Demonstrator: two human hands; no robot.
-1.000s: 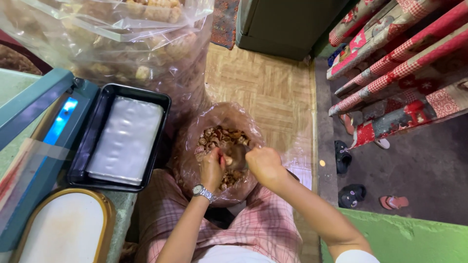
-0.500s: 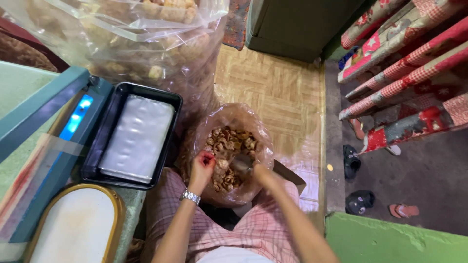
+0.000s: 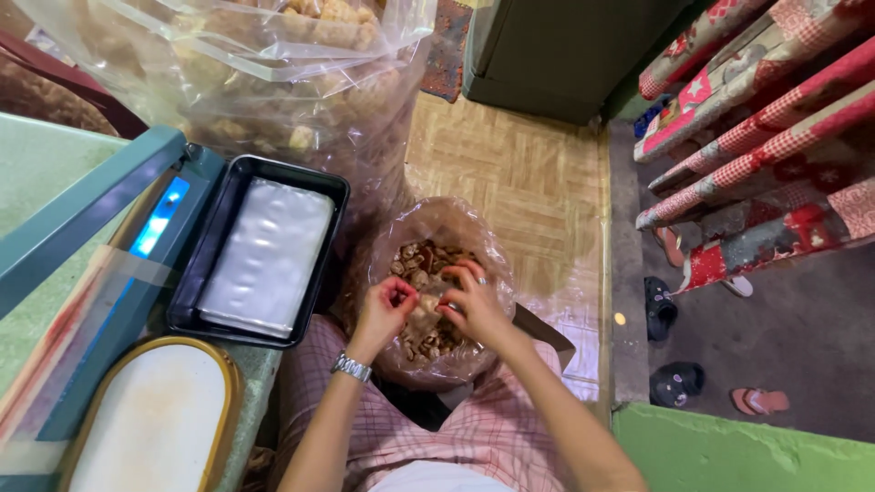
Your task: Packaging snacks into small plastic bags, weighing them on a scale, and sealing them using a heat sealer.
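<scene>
both hands are working inside the clear bag (image 3: pixel 437 228) of brown snack pieces (image 3: pixel 421 264) resting on the lap. the left hand (image 3: pixel 385 305) is pinching shut on a piece; the right hand (image 3: pixel 474 305) is curling loosely over the heap, its grip unclear. the black tray (image 3: pixel 196 314) is sitting just beside on the tabletop (image 3: pixel 36 164).

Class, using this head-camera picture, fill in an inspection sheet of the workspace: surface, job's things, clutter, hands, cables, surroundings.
Surface: green table at left, carrying a black tray of clear sheets.
Job's things: clear bag of brown snack pieces on the lap.
Clutter: large bag of pale snacks; blue sealing machine; oval tin.
Hands: left hand and right hand both inside the bag mouth, fingers curled among the pieces; what each grips cannot be told.
Cables: nothing seen.
Surroundings: parquet floor; patterned cushions; sandals.
</scene>
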